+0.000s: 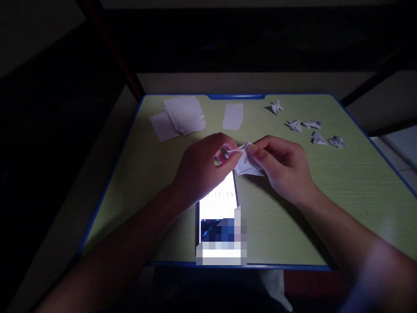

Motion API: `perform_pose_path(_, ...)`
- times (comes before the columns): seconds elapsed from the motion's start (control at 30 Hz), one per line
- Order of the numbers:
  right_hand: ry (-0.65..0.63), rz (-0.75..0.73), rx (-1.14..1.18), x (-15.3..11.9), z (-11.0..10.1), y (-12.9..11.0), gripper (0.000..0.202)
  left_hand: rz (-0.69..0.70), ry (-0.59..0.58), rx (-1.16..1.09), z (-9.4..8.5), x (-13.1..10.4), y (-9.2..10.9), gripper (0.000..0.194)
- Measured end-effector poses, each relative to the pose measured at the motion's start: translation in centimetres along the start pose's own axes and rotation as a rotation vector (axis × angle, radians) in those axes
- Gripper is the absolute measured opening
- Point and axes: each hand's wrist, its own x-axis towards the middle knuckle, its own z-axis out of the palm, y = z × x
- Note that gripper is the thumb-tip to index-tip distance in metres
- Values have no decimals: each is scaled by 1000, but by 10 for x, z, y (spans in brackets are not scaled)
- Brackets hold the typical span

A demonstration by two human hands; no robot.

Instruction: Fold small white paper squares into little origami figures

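Pinching a half-folded paper figure (246,160), left hand (202,167) and right hand (280,165) seemingly steady a crease above a lit phone (217,204).

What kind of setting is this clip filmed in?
Probably a dim room at home or in a dorm: a small green desk with blue edging, a lit phone, and both hands folding paper.

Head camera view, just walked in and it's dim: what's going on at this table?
A person is folding a small white paper piece, pinched between the left hand and right hand above the green table. A lit phone lies under the hands. A stack of paper sheets and a single sheet lie at the far left, and five folded paper figures at the far right.
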Motion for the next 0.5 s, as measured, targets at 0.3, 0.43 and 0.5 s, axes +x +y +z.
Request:
perform_pose_path(0.3, -5, 50, 14, 2, 0, 2, 16, -240, 35, -266, 4, 4, 3, 7)
perform_pose_path(0.43, -25, 55, -41, 1, 2, -2, 16, -287, -25, -371, 5, 4, 4, 5)
perform_pose_path(0.5, -39, 44, -62, 0, 2, -3, 15, -265, -33, -361, 4, 4, 3, 3)
